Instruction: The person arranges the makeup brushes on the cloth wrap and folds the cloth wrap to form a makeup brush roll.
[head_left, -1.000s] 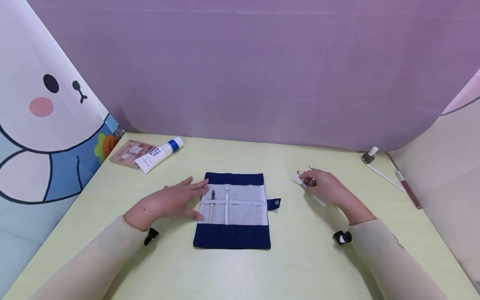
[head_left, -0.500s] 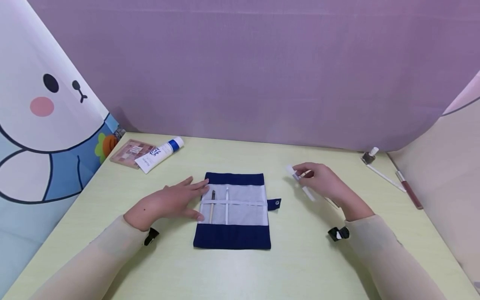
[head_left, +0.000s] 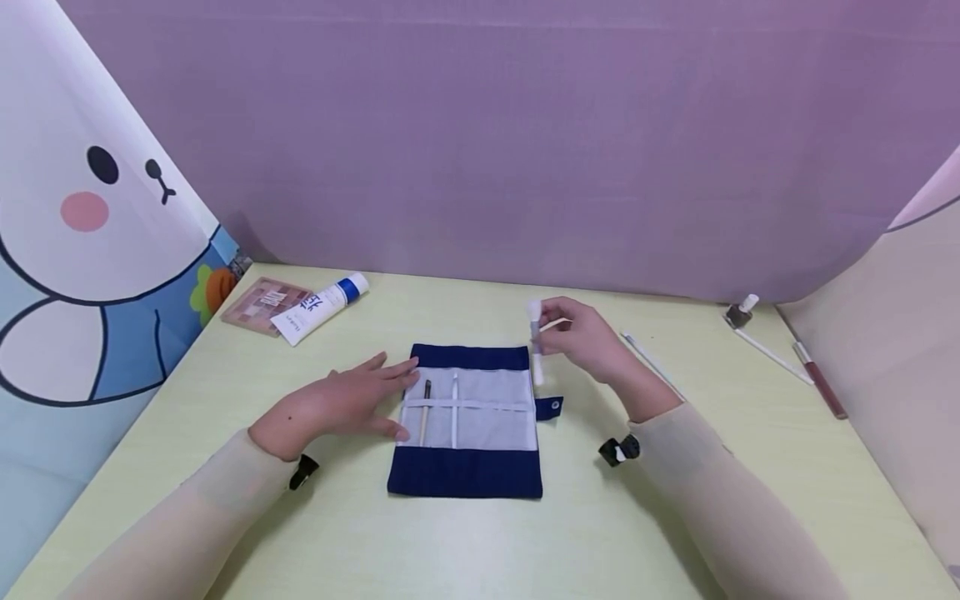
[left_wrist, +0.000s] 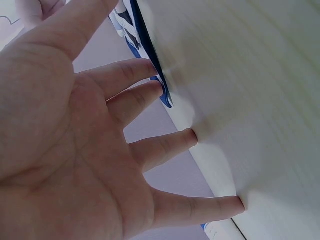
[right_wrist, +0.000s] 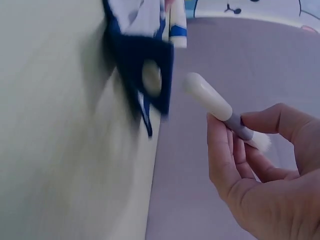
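A navy roll-up case (head_left: 465,475) lies unfolded on the table, its pale lining (head_left: 495,429) crossed by an elastic band. Under the band sit a thin wooden-handled brush (head_left: 424,417) with a dark tip and a slim white stick (head_left: 454,417). My left hand (head_left: 345,408) rests at the case's left edge, fingers spread, as the left wrist view also shows. Beside the case's upper right corner, my right hand (head_left: 588,342) pinches a makeup brush (right_wrist: 215,100) between thumb and fingers. It has a white handle, a grey ferrule and pale bristles (right_wrist: 262,142), which point up.
A snap tab (head_left: 549,407) sticks out from the case's right side. Another thin white stick (head_left: 651,363) lies by my right forearm. Far right are a small dark bottle (head_left: 738,313), a white stick (head_left: 772,354) and a lip gloss tube (head_left: 821,383). A cream tube (head_left: 315,312) overlaps a palette (head_left: 258,307) back left.
My right hand has lifted the makeup brush off the table on the right and carried it left to the case, turning it nearly upright. The left hand has stayed in place.
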